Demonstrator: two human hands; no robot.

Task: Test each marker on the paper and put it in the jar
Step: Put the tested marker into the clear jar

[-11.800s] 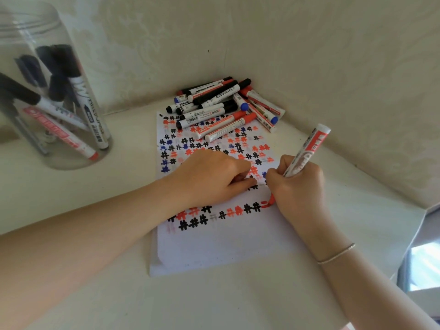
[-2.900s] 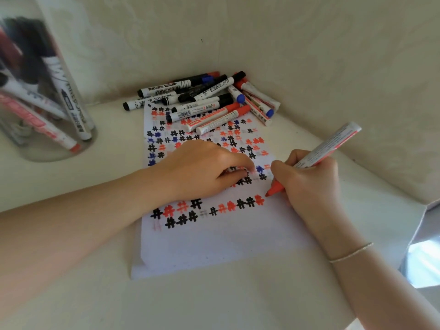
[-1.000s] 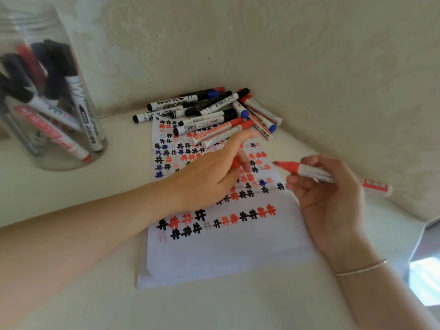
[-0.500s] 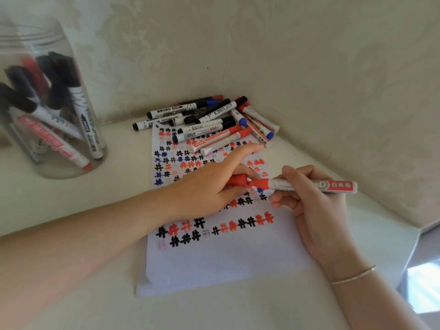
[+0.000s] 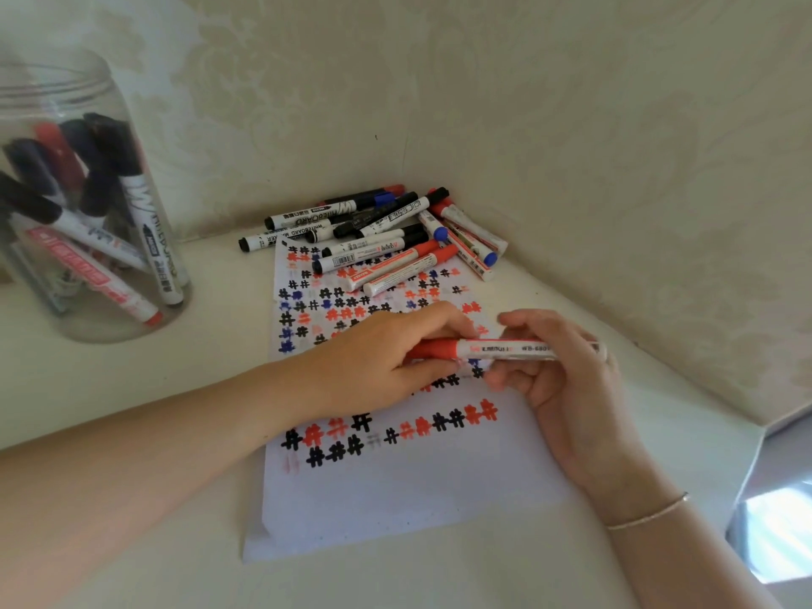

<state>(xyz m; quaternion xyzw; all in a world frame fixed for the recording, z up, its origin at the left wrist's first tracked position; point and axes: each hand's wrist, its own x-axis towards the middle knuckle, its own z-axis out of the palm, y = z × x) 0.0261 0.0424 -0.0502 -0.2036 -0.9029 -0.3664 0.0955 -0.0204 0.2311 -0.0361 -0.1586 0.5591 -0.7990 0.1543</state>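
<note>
Cream corner table: I am capping the red marker (image 5: 505, 350) over the paper (image 5: 395, 485).
My left hand (image 5: 378, 367) pinches its cap, my right hand (image 5: 558, 371) holds its body; next, the jar (image 5: 74, 213), far left of my grip.

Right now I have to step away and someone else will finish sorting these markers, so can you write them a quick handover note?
Left hand: grip on the red cap end of the red-capped white marker.
Right hand: grip on the same marker's white barrel, held level above the white paper sheet. The cap looks seated.
Done: rows of red, black and blue hash marks on the sheet; several markers stand in the clear plastic jar at the left.
Left: drop this marker in the jar, then test and jar the pile of untested markers at the sheet's far end.
</note>
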